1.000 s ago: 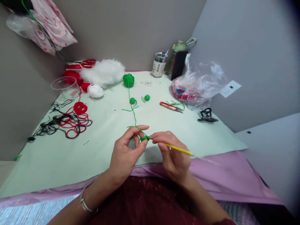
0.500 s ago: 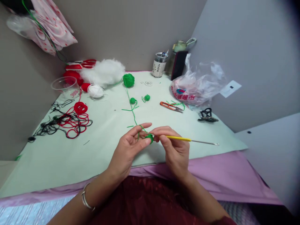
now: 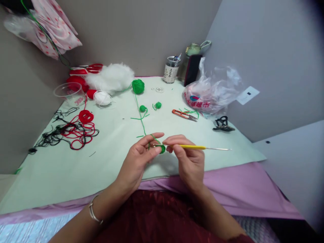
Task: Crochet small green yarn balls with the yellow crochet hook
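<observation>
My left hand (image 3: 138, 157) pinches a small green crochet piece (image 3: 162, 149) between thumb and fingers. Green yarn (image 3: 143, 127) passes over its raised index finger and runs back to a green yarn ball (image 3: 138, 86). In my right hand (image 3: 188, 158) is a double-ended crochet hook with a yellow grip (image 3: 193, 147), held like a pencil. Its left metal end lies across the green piece near my left fingers; the other end points right. Beyond my hands lie two small green crocheted balls, one on the left (image 3: 143, 108) and one on the right (image 3: 158, 105).
Orange thread snips (image 3: 184, 115) and a black hair claw (image 3: 223, 124) lie to the right, before a plastic bag (image 3: 212, 92). Tangled black and red yarn (image 3: 73, 131) spreads at left. White stuffing (image 3: 111, 78), a pen jar (image 3: 171, 70) and a phone (image 3: 193, 70) stand farther back.
The hook has swung from slanting downward to nearly level, and its left tip now shows past the green piece. My left hand has turned the piece slightly and keeps hold of it.
</observation>
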Demonstrator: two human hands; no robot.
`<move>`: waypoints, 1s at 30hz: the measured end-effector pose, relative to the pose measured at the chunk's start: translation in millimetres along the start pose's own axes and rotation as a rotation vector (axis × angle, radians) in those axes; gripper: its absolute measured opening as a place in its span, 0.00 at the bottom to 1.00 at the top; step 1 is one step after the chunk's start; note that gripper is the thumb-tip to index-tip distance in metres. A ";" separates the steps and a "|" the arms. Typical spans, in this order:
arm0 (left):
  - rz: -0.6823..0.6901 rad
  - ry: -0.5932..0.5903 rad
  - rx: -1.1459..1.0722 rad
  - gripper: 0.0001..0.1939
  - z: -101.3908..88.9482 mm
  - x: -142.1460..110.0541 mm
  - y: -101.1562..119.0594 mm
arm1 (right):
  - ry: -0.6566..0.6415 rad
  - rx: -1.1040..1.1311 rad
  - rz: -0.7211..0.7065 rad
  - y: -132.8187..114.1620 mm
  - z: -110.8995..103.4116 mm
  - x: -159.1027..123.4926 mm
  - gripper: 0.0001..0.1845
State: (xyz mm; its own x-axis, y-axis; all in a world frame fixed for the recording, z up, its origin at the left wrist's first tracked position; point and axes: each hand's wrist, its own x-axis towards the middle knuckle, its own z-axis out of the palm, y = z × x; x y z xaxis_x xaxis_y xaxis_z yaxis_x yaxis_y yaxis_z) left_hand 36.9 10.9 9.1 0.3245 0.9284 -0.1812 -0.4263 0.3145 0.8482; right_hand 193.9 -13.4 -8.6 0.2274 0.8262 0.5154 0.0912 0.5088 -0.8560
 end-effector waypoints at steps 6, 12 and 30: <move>0.092 -0.014 0.151 0.14 -1.7 -4.1 -3.9 | 0.011 0.111 0.157 7.9 -3.7 0.3 0.11; 0.133 0.003 0.234 0.14 -6.8 -2.7 -2.6 | -0.022 0.131 0.172 1.3 -4.6 1.9 0.13; -0.157 -0.035 -0.160 0.21 -5.7 2.2 2.7 | 0.019 -0.144 -0.185 -0.7 -2.1 -7.3 0.12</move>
State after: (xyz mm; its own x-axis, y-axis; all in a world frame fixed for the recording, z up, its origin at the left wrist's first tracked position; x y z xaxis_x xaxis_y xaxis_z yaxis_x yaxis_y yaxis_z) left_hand 31.6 14.9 8.1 0.4250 0.8590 -0.2853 -0.4956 0.4846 0.7208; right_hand 194.2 -20.4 -11.9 0.2119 0.7165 0.6646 0.2698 0.6107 -0.7445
